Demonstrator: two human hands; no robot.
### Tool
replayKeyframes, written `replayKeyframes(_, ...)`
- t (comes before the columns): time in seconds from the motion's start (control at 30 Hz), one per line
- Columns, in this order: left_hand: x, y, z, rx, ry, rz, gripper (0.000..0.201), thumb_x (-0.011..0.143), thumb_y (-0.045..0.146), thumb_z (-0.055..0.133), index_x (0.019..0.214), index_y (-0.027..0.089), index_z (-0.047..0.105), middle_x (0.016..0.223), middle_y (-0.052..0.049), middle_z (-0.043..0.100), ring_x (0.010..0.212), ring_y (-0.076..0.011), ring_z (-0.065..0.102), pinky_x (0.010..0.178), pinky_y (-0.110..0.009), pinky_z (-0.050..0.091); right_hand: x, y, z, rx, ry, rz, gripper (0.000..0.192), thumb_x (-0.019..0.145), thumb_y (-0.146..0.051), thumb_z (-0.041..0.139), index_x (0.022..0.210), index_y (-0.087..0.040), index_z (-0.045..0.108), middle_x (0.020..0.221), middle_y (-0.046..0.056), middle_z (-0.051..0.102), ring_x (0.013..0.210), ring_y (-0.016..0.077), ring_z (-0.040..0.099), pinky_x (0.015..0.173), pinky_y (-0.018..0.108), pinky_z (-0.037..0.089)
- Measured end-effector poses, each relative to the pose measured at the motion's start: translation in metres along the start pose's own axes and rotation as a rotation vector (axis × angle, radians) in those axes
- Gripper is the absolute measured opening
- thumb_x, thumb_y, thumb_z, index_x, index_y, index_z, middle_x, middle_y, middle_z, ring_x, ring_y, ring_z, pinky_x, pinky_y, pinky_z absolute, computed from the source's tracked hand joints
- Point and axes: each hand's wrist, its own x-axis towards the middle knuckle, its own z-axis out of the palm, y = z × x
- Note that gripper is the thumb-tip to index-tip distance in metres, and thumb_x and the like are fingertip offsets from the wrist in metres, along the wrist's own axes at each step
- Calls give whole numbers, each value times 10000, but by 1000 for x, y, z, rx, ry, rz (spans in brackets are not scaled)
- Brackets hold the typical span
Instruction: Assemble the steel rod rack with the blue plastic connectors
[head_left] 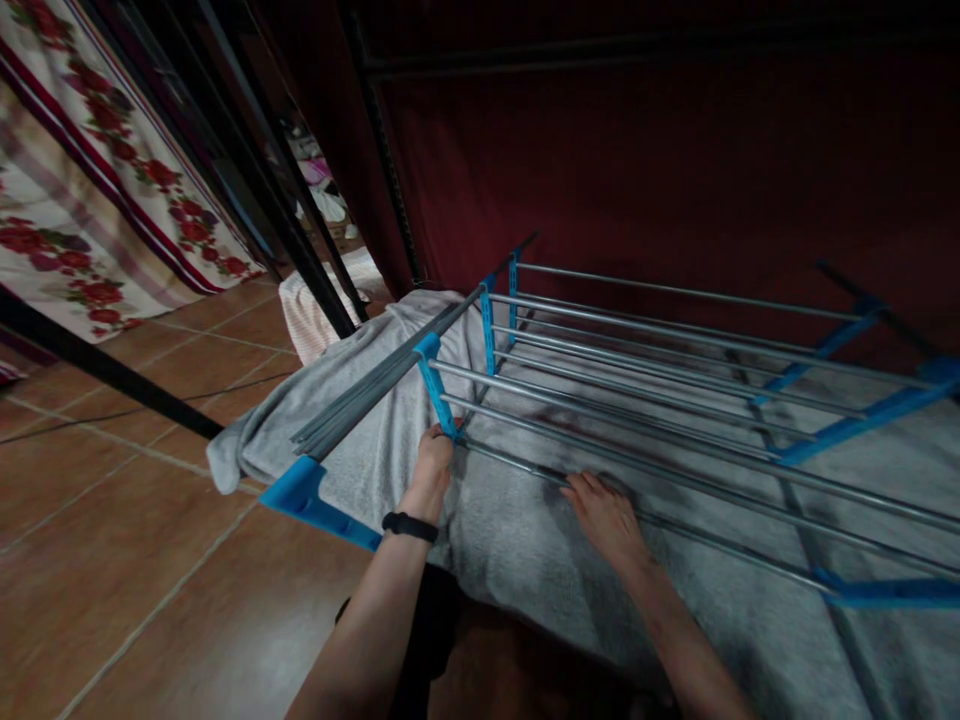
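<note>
A rack of grey metal rods and blue plastic brackets lies on a grey blanket. My left hand, a black band on its wrist, is closed at the lower end of a blue bracket, where the front rod meets it. Along that front metal rod, my right hand has its fingers curled over the tube. More metal rods run rightward to blue brackets at the far end. Resting across the tops of the left brackets is a bundle of loose thin rods.
A separate blue bracket sits by the blanket's left edge, above the tiled floor. Black metal posts slant down on the left. Behind the rack hangs a dark red cloth; a flowered curtain hangs at upper left.
</note>
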Motion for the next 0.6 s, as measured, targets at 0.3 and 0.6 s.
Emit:
replayKeyframes(0.3, -2, 1, 1, 7, 5, -6, 154, 559, 99, 715, 697, 167, 710, 767, -75, 740, 974, -275, 707, 989, -438, 514, -1, -2, -5, -1, 6, -28, 292, 1065, -305, 366, 1056, -230, 648, 1108, 88, 717, 983, 226, 681, 826, 334, 485)
replayKeyframes(0.6, -2, 2, -2, -21, -11, -33, 156, 546, 104, 733, 682, 166, 689, 764, -81, 739, 992, -286, 706, 964, -438, 535, 1, -2, -9, 3, -35, -39, 327, 1077, -302, 335, 1055, -219, 651, 1092, 83, 728, 976, 220, 692, 805, 328, 474)
